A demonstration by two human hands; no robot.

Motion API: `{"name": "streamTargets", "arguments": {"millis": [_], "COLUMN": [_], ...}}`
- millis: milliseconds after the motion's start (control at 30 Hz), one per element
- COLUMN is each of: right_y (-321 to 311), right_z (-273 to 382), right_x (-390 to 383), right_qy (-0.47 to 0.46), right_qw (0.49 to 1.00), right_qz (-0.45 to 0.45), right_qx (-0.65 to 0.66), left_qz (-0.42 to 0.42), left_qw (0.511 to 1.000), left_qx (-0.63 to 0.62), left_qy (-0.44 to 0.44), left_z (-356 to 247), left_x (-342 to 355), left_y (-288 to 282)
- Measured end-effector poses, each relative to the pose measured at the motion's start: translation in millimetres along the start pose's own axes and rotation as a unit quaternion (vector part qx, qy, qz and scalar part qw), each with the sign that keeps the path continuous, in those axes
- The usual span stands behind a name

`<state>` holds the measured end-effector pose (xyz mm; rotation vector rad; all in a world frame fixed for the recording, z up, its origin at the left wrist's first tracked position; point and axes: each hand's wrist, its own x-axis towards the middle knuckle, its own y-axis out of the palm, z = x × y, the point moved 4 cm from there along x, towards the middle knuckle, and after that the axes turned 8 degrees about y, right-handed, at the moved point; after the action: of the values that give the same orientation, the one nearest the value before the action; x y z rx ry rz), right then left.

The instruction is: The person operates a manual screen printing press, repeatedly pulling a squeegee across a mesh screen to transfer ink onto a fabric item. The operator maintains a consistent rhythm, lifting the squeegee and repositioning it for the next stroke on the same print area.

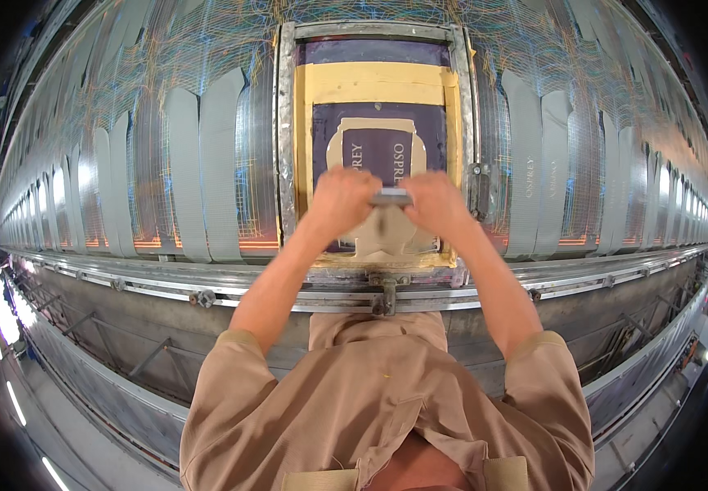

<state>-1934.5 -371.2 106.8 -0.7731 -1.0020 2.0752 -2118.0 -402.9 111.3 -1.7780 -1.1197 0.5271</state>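
Observation:
A screen printing frame [468, 106] with a metal border holds a purple stencil screen [330, 119] edged with yellow tape [374, 77]. Pale lettering and a cream band show on the purple area. My left hand [341, 200] and my right hand [433, 200] grip opposite ends of a short grey squeegee [391, 197], held over the middle of the screen. Cream ink [380, 239] is smeared on the screen just below the squeegee. The underside of the squeegee is partly hidden by my fingers.
Long printing tables [190, 164] carry rows of grey fabric pieces [522, 204] over coloured line patterns on both sides of the frame. A metal rail [157, 286] with clamps [202, 299] runs along the near edge. Below it are metal struts, with lights at both sides.

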Motion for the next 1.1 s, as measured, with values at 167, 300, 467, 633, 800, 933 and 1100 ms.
{"name": "streamTargets", "arguments": {"millis": [167, 300, 467, 633, 800, 933, 1100], "right_y": [-39.2, -48.2, -42.6, -3.7, 26.9, -16.1, -32.7], "right_z": [-22.5, -31.9, -29.8, -21.2, 14.5, -7.0, -126.9], "right_x": [96.4, 128.6, 124.2, 61.7, -45.4, -57.0, -47.4], "right_qy": [0.033, 0.071, 0.064, -0.004, -0.008, 0.059, 0.372], "right_qw": [0.999, 0.996, 0.997, 0.999, 0.999, 0.98, 0.888], "right_qz": [0.006, 0.043, 0.038, 0.02, 0.028, -0.048, -0.255], "right_qx": [-0.022, 0.009, 0.015, -0.027, 0.019, 0.182, 0.087], "left_qz": [-0.022, 0.008, -0.012, -0.063, -0.03, -0.024, -0.018], "left_qw": [0.999, 0.998, 0.999, 0.998, 0.999, 0.999, 0.997], "left_qx": [0.034, 0.053, 0.02, 0.011, 0.018, 0.017, 0.003], "left_qy": [-0.008, -0.025, -0.035, 0.009, -0.012, -0.032, -0.073], "left_z": [59.3, 85.2, 84.7, 36.7, -42.1, -61.1, -58.3], "left_x": [73.4, 97.7, 88.9, 31.4, -50.6, -53.9, -60.4], "left_y": [-25.8, -27.0, -17.6, 2.1, 14.7, 2.9, 1.4]}}
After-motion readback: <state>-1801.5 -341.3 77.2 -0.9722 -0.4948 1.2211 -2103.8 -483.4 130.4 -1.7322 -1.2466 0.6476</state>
